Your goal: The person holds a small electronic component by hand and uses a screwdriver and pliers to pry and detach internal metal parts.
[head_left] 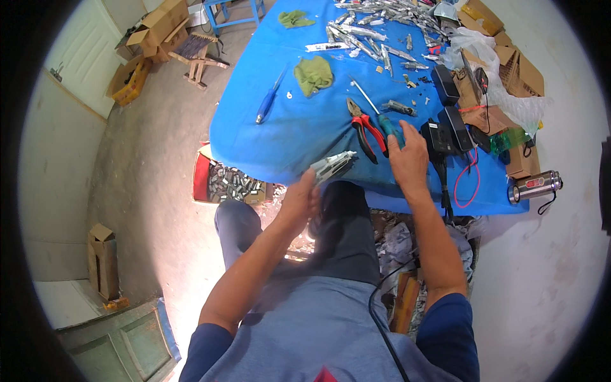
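My left hand (299, 202), near the table's front edge, is closed round one end of a slim silver-and-white device part (332, 167). Its far end points toward the right, over the blue cloth. My right hand (409, 159) is at the green-handled screwdriver (386, 125), its thumb and fingers around the handle. That tool's shaft lies toward the far left on the cloth. Just left of it rest pliers (366, 127) with red and black handles, jaws pointing away from me. A small dark and silver part (400, 108) lies beyond my right hand.
A blue screwdriver (270, 102) and green rags (313, 75) lie on the blue-covered table (254, 149). Silver parts (375, 38) heap at the back. Black power adapters (438, 137), cartons (525, 70) and a metal flashlight (536, 186) line the right. A box of small pieces (232, 184) stands below.
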`<state>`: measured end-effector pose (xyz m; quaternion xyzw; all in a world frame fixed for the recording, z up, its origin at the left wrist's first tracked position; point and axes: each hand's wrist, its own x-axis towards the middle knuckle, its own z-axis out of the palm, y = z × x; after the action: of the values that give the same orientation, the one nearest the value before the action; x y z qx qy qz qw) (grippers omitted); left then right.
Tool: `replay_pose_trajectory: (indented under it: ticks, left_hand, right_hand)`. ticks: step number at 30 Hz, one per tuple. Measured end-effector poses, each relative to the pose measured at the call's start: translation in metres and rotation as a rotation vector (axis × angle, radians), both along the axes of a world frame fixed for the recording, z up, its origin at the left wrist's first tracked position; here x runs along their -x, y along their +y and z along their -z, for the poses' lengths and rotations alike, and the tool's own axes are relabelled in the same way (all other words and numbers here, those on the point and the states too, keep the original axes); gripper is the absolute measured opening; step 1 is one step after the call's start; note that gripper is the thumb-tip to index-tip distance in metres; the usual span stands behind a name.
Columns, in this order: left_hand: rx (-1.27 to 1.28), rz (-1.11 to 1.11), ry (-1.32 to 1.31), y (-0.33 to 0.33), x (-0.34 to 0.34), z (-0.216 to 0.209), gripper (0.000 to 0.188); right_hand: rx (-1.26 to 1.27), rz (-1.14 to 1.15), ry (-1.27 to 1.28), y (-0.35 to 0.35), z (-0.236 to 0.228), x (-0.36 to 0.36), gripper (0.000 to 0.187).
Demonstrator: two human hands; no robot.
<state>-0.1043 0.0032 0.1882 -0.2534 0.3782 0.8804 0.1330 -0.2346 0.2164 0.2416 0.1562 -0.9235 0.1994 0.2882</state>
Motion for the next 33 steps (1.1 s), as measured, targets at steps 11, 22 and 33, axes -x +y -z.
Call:
replay_pose_trajectory:
  ticks: [11,22,33]
  left_hand:
    - [0.025,0.131,-0.023,0.012,-0.011,0.006,0.037]
    - [-0.184,0.134,-0.017,0.001,-0.026,0.008,0.058]
    - [-0.047,0.281,0.185,0.014,-0.019,0.009,0.060]
  right_hand:
    - [1.035,-0.031,-1.010,-0.076,0.024,-0.087,0.044]
    - [0.907,-0.170,-0.750,-0.083,0.042,-0.099,0.023]
    - [0.834,-0.309,-0.959,-0.053,0.017,-0.131,0.032]
